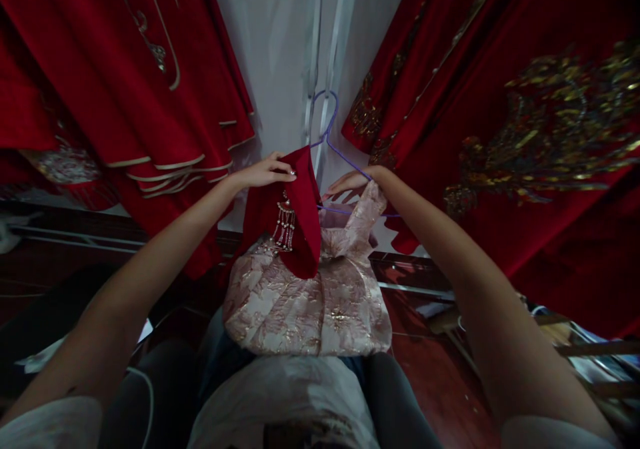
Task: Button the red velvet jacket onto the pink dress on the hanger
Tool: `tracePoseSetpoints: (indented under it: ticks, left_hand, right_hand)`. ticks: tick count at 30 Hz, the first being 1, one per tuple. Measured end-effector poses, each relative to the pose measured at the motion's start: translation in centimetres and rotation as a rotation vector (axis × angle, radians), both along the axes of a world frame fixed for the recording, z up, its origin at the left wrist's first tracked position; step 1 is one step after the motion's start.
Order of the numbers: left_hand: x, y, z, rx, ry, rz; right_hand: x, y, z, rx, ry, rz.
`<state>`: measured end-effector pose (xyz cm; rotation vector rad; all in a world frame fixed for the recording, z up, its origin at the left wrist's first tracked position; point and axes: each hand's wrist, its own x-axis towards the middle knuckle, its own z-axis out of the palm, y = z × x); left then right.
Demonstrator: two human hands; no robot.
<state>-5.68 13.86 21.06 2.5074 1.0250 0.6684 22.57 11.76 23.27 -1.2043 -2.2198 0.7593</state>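
Note:
A pink and gold brocade garment hangs in front of me on a purple wire hanger. A red cloth piece with a beaded tassel drapes over its left shoulder. My left hand rests on top of the red piece, fingers pressed on its upper edge. My right hand lies on the hanger's right arm and the pink shoulder, fingers stretched toward the left.
Red embroidered robes hang at the left, and more with gold embroidery at the right. A white wall shows between them. A dark red floor lies below, with clutter at the right edge.

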Motion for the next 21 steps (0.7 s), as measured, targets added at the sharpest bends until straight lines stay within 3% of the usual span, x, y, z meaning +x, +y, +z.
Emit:
tracePoseSetpoints:
  ticks: [4,8,11,13,18,21]
  left_hand:
    - [-0.5,-0.4,-0.1,-0.026,-0.037,-0.022]
    - [-0.3,-0.3,-0.3,0.009,-0.044,0.007]
    - [-0.2,-0.1,-0.5,0.029,-0.042,0.040]
    - [-0.1,0.1,-0.6,0.044,-0.033,0.060]
    - [0.5,0.3,-1.3,0.146,-0.029,0.167]
    - [0.8,0.1,-1.8,0.210,-0.057,0.184]
  right_hand:
    - [-1.5,0.0,-1.2,-0.457,-0.153,0.114]
    - [-1.4,0.1,-1.7,-0.564,-0.100,0.083]
    - [-1.4,0.8,-1.7,-0.473,-0.085,0.105]
    - [-1.3,1.5,-1.6,-0.324,-0.118,0.072]
    - [0.5,2.6,-1.1,0.208,-0.184,-0.422]
    - [3.3,2.1,-0.9,0.312,-0.188,-0.622]
